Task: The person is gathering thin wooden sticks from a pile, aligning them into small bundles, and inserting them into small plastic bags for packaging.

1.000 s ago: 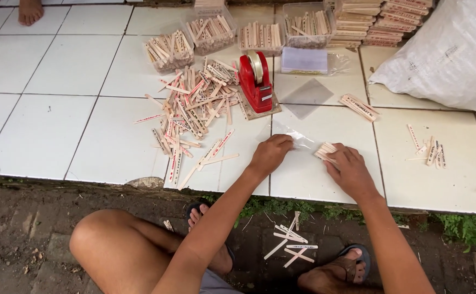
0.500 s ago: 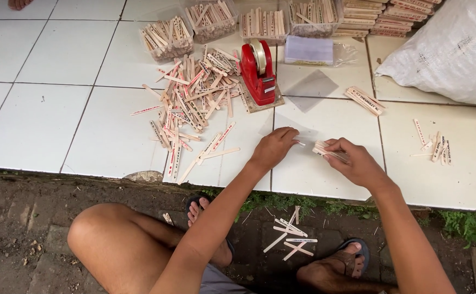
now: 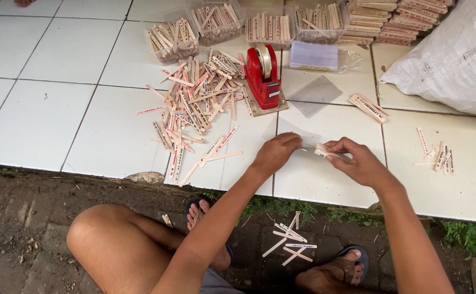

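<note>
My right hand [image 3: 358, 160] has lifted the stick bundle [image 3: 328, 153] off the floor, pinching it; my left hand [image 3: 275, 152], at nine o'clock, apparently pinches the clear sleeve [image 3: 298, 133].

Bare tile [image 3: 42, 120] lies open leftward; stick pile [image 3: 197, 103] and tape dispenser [image 3: 263, 79] block ahead.

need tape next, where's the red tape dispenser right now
In the head view the red tape dispenser stands on the white tiled floor, upper centre, just right of the loose stick pile and beyond the left hand.
</note>
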